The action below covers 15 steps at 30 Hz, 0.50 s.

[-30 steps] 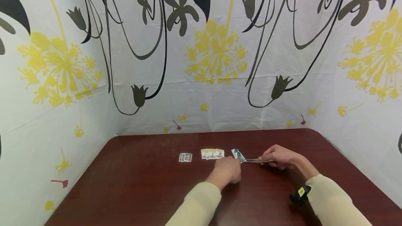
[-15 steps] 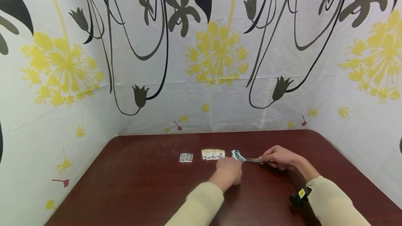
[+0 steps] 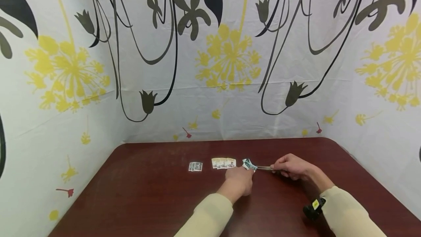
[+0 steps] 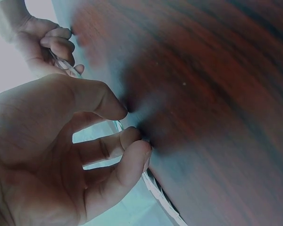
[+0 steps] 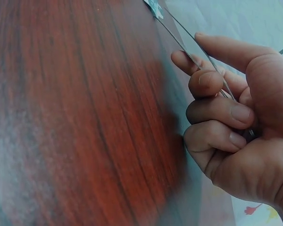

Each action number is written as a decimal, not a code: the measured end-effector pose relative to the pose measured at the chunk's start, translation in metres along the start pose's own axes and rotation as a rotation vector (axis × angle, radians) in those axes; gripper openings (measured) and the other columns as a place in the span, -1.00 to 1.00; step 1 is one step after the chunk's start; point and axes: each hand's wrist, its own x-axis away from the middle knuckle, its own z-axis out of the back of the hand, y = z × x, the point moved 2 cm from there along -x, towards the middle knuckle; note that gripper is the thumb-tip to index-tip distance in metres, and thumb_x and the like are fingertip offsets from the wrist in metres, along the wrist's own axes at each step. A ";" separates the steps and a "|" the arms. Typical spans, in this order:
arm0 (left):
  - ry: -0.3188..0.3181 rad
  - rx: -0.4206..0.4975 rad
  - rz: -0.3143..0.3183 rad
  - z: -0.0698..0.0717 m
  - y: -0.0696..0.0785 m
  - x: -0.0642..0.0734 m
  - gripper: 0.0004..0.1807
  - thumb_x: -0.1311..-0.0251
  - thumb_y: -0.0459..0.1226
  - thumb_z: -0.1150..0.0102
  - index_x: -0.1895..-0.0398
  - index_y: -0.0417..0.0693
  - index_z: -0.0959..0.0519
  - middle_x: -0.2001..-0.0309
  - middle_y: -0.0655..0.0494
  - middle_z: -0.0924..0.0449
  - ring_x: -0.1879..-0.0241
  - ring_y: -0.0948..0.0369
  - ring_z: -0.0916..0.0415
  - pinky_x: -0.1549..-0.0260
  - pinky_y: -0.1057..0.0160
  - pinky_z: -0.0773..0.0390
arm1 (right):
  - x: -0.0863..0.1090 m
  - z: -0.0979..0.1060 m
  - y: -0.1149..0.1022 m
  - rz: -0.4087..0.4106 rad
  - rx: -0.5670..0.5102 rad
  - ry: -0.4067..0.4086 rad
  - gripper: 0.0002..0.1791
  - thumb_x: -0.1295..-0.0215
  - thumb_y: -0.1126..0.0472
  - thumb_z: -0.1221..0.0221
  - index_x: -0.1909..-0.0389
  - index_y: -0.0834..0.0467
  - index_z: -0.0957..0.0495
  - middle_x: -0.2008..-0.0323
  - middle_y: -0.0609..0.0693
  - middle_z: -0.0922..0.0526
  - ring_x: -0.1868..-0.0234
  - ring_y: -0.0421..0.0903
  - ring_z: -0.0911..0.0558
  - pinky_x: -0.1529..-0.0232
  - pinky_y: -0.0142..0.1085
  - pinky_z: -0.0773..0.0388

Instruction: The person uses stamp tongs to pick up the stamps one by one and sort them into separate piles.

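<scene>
My right hand (image 3: 291,165) grips a pair of metal tweezers (image 3: 264,168), whose tips reach the blue-green and white stamps (image 3: 249,163) lying overlapped on the table. In the right wrist view, a corner of a stamp (image 5: 154,6) shows at the tweezer tips. My left hand (image 3: 239,180) is at the near side of these stamps. Its fingertips (image 4: 144,147) are bent down at the tabletop, thumb and fingers apart. A sliver of a stamp shows beyond the gap; whether the left fingers press on it is hidden.
Left of the hands lie a fanned row of yellowish stamps (image 3: 223,162) and a smaller group of grey stamps (image 3: 195,166). All rest on a dark red-brown wooden table (image 3: 148,193). Patterned white cloth (image 3: 210,112) hangs behind and beside it.
The blue-green stamps have spread into a more crossed, fanned arrangement at the tweezer tips. Both hands stay almost in place; the head view shifts slightly.
</scene>
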 end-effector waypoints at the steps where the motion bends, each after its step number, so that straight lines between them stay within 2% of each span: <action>1: 0.001 -0.002 -0.001 0.000 0.000 0.000 -0.51 -0.35 0.04 -0.29 -0.35 0.48 -0.56 -0.08 0.31 -0.73 0.09 0.27 -0.69 0.32 0.19 -0.62 | 0.000 0.000 0.000 0.003 0.004 0.000 -0.59 -0.55 0.04 -0.20 0.22 0.37 -0.70 0.71 -0.12 -0.38 0.77 -0.27 -0.11 0.69 -0.39 -0.12; 15: -0.022 -0.004 0.005 -0.003 0.000 -0.002 -0.49 -0.35 0.04 -0.28 -0.37 0.53 -0.53 -0.04 0.36 -0.74 0.14 0.29 -0.66 0.31 0.20 -0.62 | -0.011 0.000 -0.006 0.046 0.109 0.028 -0.58 -0.57 0.05 -0.19 0.29 0.37 -0.68 0.63 -0.11 -0.47 0.74 -0.24 -0.19 0.67 -0.36 -0.20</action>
